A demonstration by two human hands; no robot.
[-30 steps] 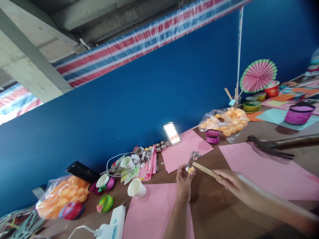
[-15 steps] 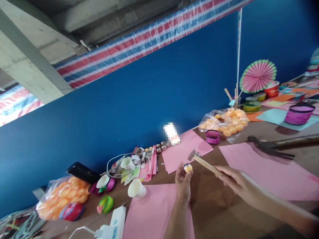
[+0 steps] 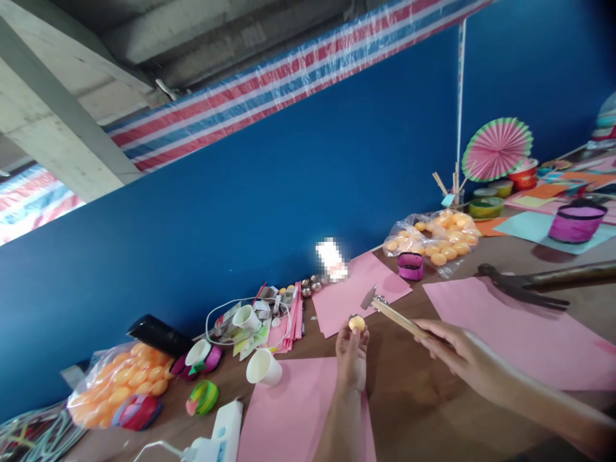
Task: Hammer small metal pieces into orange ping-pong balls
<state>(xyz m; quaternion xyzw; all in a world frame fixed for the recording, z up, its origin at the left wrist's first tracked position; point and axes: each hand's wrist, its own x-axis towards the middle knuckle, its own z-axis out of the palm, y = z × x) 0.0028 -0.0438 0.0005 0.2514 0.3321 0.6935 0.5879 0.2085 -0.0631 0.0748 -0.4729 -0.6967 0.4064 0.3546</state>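
In the head view, my left hand (image 3: 352,356) pinches a small yellow-orange ball (image 3: 357,323) between its fingertips. Part of the ball's upper edge looks silvery. My right hand (image 3: 445,346) is wrapped around the wooden handle of a small hammer (image 3: 402,319). The hammer's metal head points up and to the left, just above and right of the ball, apart from it. Behind the head lie some small shiny pieces (image 3: 382,299) on a pink sheet (image 3: 356,282); they are too small to name.
A larger claw hammer (image 3: 524,282) lies on the right pink sheet (image 3: 510,340). Bags of orange balls (image 3: 433,240) stand at the back and far left. A paper cup (image 3: 264,368), a white power strip (image 3: 226,431) and silver balls (image 3: 308,289) are left of my hands.
My left hand has shifted slightly left and turned the ball, so more of its yellow-orange side shows. The small hammer has moved slightly up and left.
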